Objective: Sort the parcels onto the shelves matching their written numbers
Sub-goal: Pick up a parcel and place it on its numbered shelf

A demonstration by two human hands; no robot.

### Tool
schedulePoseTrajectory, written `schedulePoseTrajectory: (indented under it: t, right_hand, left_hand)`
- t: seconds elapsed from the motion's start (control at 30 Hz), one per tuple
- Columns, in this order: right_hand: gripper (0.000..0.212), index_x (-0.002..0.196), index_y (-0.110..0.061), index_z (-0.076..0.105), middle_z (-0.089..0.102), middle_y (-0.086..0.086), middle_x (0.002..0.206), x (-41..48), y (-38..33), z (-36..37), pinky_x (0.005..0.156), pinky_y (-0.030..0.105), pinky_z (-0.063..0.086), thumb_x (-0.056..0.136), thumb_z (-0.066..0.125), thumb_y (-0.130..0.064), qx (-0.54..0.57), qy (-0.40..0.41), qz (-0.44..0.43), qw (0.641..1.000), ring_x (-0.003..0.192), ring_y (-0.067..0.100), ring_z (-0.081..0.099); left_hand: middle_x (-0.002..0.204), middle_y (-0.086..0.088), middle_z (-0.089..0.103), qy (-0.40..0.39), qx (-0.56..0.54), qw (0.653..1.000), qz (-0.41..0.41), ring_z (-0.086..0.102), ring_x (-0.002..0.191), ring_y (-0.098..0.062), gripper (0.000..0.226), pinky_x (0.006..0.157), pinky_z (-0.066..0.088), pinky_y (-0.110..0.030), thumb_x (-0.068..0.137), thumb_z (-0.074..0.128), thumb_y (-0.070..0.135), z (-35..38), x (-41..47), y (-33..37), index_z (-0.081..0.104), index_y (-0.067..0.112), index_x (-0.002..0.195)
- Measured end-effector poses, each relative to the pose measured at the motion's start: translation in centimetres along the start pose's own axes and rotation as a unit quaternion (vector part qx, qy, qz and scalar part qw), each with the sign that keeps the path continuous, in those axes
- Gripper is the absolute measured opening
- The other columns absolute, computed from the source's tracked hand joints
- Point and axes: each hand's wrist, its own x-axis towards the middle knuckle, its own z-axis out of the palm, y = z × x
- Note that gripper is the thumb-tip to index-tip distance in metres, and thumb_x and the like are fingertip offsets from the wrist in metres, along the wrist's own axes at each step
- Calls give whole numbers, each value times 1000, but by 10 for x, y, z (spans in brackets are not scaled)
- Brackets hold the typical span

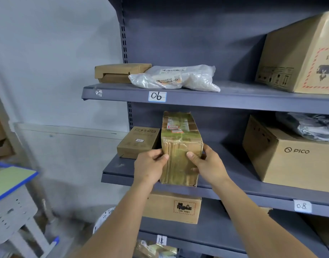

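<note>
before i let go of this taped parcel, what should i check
1. Grip: left hand and right hand both hold the taped parcel: ok.
2. Parcel's number against the 08 label: number unreadable, cannot tell.
3. Parcel fully on the shelf: its near end sits at the front edge, cannot tell.
4. Free room on the right, toward the PICO box: ok.
5. Clearance from the small box on the left: very close, cannot tell if touching.
</note>
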Motion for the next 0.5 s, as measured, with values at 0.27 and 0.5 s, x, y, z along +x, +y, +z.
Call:
schedulePoseTrajectory:
  t: [0.27, 0.5]
  right_hand:
    - [54, 141, -27, 52, 67, -17, 108, 30, 2, 18, 80, 31, 61, 91, 71, -37, -10, 0, -3, 1000, 95, 8, 67]
    - [57, 143, -24, 49, 66, -13, 111, 39, 3, 30, 78, 28, 60, 92, 71, -37, -22, 3, 3, 1000, 92, 10, 68]
  left_hand:
    - [96, 13, 73, 23, 14, 999, -19, 70, 96, -10, 28, 94, 56, -38, 90, 70, 20, -1, 35, -7, 73, 17, 118]
    - [103, 6, 75, 15, -2, 999, -40, 71, 98, -16, 28, 95, 56, -41, 91, 70, 14, -4, 56, -15, 71, 14, 118]
